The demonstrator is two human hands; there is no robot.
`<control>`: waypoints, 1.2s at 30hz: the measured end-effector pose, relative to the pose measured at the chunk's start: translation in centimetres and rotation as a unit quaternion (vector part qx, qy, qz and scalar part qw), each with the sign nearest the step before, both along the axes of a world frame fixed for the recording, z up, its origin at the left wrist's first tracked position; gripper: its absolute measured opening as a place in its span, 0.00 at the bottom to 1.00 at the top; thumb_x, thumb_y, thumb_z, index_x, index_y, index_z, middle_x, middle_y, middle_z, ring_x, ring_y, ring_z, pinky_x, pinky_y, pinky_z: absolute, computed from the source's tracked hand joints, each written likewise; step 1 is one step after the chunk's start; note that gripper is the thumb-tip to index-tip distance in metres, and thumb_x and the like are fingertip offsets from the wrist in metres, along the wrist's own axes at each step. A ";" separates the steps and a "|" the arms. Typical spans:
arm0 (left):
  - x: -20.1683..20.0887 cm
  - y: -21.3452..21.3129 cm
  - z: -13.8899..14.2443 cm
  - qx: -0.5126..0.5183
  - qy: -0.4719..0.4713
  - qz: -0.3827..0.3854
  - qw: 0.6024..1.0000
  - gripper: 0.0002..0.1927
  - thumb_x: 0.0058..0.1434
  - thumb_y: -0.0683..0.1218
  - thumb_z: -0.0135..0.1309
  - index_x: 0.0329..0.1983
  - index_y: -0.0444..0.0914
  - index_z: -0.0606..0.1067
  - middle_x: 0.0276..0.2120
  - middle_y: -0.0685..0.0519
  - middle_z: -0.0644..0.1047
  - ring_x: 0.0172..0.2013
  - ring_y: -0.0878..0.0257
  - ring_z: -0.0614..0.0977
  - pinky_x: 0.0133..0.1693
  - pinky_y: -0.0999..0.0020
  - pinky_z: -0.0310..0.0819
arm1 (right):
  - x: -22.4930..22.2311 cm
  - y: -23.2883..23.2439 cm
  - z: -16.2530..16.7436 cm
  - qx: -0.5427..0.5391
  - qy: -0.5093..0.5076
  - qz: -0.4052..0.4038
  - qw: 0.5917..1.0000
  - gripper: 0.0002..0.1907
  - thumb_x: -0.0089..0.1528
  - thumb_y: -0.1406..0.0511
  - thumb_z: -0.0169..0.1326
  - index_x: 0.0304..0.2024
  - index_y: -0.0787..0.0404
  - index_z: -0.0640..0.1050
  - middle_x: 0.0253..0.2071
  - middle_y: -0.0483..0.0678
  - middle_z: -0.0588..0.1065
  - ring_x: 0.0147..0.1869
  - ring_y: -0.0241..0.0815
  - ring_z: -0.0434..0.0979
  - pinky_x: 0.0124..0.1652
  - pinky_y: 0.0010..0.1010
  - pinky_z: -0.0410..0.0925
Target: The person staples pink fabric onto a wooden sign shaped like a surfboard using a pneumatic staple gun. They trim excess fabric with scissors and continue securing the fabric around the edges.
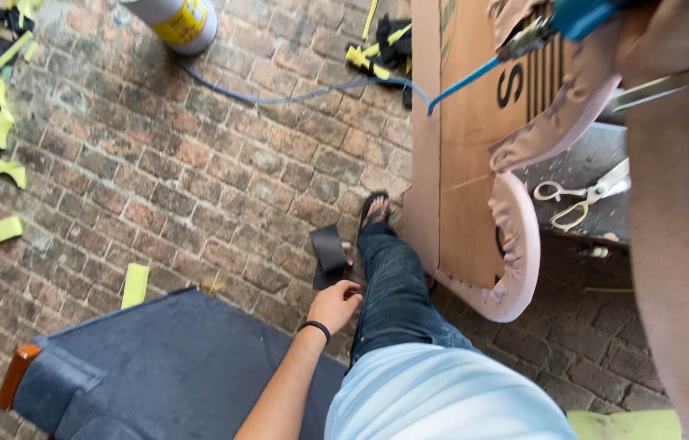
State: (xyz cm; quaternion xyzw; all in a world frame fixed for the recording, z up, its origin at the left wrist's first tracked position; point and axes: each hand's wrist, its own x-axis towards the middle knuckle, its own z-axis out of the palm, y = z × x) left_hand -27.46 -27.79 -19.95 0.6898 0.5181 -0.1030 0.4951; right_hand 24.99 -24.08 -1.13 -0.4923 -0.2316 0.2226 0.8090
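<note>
My right hand [675, 33] is raised at the top right, gripping a blue air stapler [577, 16] whose metal nose touches the pink fabric edge [540, 130] of an upholstered panel. The panel's bare wooden back [471, 163] faces me, with pink fabric folded over its rim. A blue hose [295, 96] runs from the stapler across the floor. My left hand [335, 305] hangs beside my jeans-clad leg with its fingers curled and nothing in it, a black band on the wrist.
Scissors [585, 195] lie on a dark worktop to the right of the panel. A dark blue upholstered seat piece [165, 367] with a wooden arm tip is at the lower left. Yellow foam scraps [134, 285], a black fabric piece [330, 248] and a white canister [173, 20] lie on the brick floor.
</note>
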 end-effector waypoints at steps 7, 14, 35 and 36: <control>14.1 1.0 13.4 -0.053 -0.245 -0.152 0.956 0.38 0.51 0.56 0.63 0.64 0.37 0.72 0.52 0.43 0.80 0.50 0.52 0.84 0.52 0.62 0.78 | -3.8 1.8 7.1 0.085 -0.045 0.089 0.991 0.14 0.71 0.73 0.60 0.51 0.72 0.67 0.36 0.53 0.73 0.38 0.46 0.76 0.42 0.34 0.71; 20.2 0.9 15.9 0.048 -0.324 -0.261 0.908 0.65 0.50 0.64 0.66 0.81 0.29 0.48 0.76 0.32 0.59 0.75 0.41 0.63 0.72 0.56 0.57 | -3.7 1.7 12.1 -0.014 -0.150 0.157 0.976 0.28 0.66 0.72 0.57 0.67 0.64 0.66 0.43 0.51 0.78 0.52 0.44 0.82 0.57 0.36 0.76; 17.3 1.8 8.2 0.030 -0.197 -0.165 0.966 0.53 0.54 0.54 0.61 0.79 0.43 0.48 0.59 0.37 0.71 0.58 0.49 0.76 0.60 0.60 0.71 | -6.8 9.6 8.4 -0.055 -0.177 0.269 0.945 0.16 0.55 0.69 0.67 0.45 0.64 0.79 0.39 0.47 0.81 0.41 0.38 0.83 0.41 0.32 0.78; 15.8 2.8 8.2 0.022 -0.178 -0.160 0.971 0.53 0.54 0.53 0.61 0.79 0.44 0.48 0.58 0.38 0.72 0.57 0.49 0.77 0.59 0.61 0.71 | -7.7 10.7 8.5 -0.079 -0.184 0.261 0.944 0.16 0.55 0.68 0.67 0.44 0.63 0.79 0.38 0.46 0.81 0.40 0.37 0.83 0.40 0.31 0.78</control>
